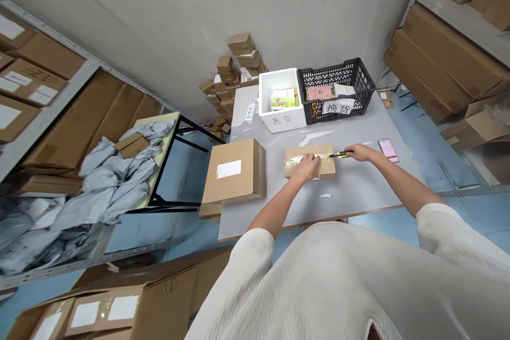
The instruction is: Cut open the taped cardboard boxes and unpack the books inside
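Note:
A small brown cardboard box [327,170] with clear tape across its top lies on the grey table [274,215]. My left hand [307,167] rests on the box's top, fingers laid out over the tape and cardboard. In my right hand [359,152] is a yellow and black utility knife [340,154], gripped in closed fingers. The knife's tip points left and meets the box's right end at the tape; whether it has cut in cannot be made out. A phone [388,150] with a pink screen lies to the right of my right hand.
A larger cardboard box [235,170] sits at the table's left. Behind are a white foam bin [279,121] and a black plastic crate [360,90], both holding books, beside a power strip [250,112]. Grey parcels [123,175] cover a side table. Shelves with cartons flank both sides.

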Demonstrator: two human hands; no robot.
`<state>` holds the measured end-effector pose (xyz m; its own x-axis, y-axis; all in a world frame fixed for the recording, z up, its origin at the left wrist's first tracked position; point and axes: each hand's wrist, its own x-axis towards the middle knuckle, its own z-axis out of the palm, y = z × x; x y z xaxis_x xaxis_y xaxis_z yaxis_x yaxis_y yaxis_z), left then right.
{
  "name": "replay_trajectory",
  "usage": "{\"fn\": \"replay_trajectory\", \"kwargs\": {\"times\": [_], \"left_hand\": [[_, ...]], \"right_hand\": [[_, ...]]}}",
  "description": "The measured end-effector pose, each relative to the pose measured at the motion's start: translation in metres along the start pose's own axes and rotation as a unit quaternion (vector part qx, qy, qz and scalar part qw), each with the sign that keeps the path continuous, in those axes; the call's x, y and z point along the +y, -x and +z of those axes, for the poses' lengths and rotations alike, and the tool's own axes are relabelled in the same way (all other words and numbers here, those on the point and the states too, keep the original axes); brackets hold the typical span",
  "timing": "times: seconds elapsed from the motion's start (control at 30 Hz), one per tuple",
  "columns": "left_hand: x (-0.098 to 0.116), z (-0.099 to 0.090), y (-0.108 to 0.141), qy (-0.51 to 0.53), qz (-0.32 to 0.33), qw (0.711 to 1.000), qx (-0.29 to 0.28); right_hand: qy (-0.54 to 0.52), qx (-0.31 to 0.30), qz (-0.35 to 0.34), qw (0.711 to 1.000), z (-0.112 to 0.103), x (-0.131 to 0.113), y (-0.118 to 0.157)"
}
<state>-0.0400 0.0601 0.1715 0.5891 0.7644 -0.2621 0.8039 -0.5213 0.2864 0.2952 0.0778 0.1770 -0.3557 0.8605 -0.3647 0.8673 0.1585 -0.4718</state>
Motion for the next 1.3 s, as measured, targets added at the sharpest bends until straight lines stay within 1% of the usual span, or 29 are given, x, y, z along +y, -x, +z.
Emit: {"fn": "replay_trajectory", "kwargs": {"times": [0.1, 0.2, 0.23, 0.3, 0.4, 0.43, 0.53, 0.6, 0.67, 0.77, 0.8, 0.87, 1.0, 1.07, 1.13, 1.23, 1.3], "left_hand": [[-0.006, -0.003, 0.005, -0.001, 0.007, 1.000, -0.009], [-0.007, -0.004, 0.007, -0.004, 0.010, 1.000, -0.010], [-0.007, -0.004, 0.007, -0.006, 0.010, 1.000, -0.009], [-0.006, -0.004, 0.007, -0.007, 0.008, 1.000, -0.007], [-0.006, -0.005, 0.005, 0.004, 0.004, 1.000, -0.009], [-0.007, -0.006, 0.005, 0.008, 0.001, 1.000, -0.010], [-0.007, -0.007, 0.006, 0.009, -0.008, 1.000, -0.014], [-0.007, -0.007, 0.007, 0.009, -0.002, 1.000, -0.015], [-0.006, -0.008, 0.008, 0.019, 0.001, 1.000, -0.007], [-0.005, -0.011, 0.006, 0.038, -0.021, 0.999, 0.031], [-0.004, -0.011, 0.004, 0.040, -0.033, 0.998, 0.044], [-0.001, -0.012, -0.003, 0.034, -0.057, 0.996, 0.061], [0.003, -0.010, -0.016, 0.016, -0.078, 0.995, 0.066], [0.003, -0.009, -0.020, 0.017, -0.077, 0.995, 0.068], [0.002, -0.007, -0.023, 0.022, -0.073, 0.994, 0.074], [-0.001, -0.005, -0.027, 0.023, -0.053, 0.995, 0.079], [-0.004, -0.003, -0.030, 0.024, -0.032, 0.997, 0.069]], "right_hand": [[-0.093, -0.050, -0.003, 0.994, 0.007, 0.001, 0.003], [-0.166, -0.102, 0.007, 0.981, 0.017, 0.003, 0.011], [-0.184, -0.110, 0.008, 0.977, 0.021, 0.002, 0.014], [-0.211, -0.090, 0.002, 0.973, 0.030, -0.001, 0.017], [-0.241, -0.023, -0.008, 0.970, 0.043, -0.008, 0.020], [-0.248, -0.016, -0.004, 0.969, 0.045, -0.009, 0.021], [-0.259, -0.046, 0.017, 0.965, 0.047, -0.006, 0.030], [-0.276, -0.050, 0.030, 0.959, 0.045, 0.000, 0.038], [-0.315, -0.029, 0.047, 0.947, 0.043, 0.003, 0.045], [-0.360, 0.013, 0.077, 0.930, 0.043, -0.001, 0.050], [-0.357, 0.026, 0.079, 0.931, 0.043, -0.005, 0.050], [-0.325, 0.049, 0.066, 0.942, 0.043, -0.014, 0.051], [-0.211, 0.075, 0.027, 0.974, 0.043, -0.028, 0.053], [-0.145, 0.090, 0.003, 0.985, 0.043, -0.031, 0.055], [-0.089, 0.107, -0.018, 0.990, 0.045, -0.031, 0.057], [-0.040, 0.114, -0.017, 0.992, 0.048, -0.029, 0.059], [-0.025, 0.108, -0.010, 0.994, 0.048, -0.028, 0.060]]}}
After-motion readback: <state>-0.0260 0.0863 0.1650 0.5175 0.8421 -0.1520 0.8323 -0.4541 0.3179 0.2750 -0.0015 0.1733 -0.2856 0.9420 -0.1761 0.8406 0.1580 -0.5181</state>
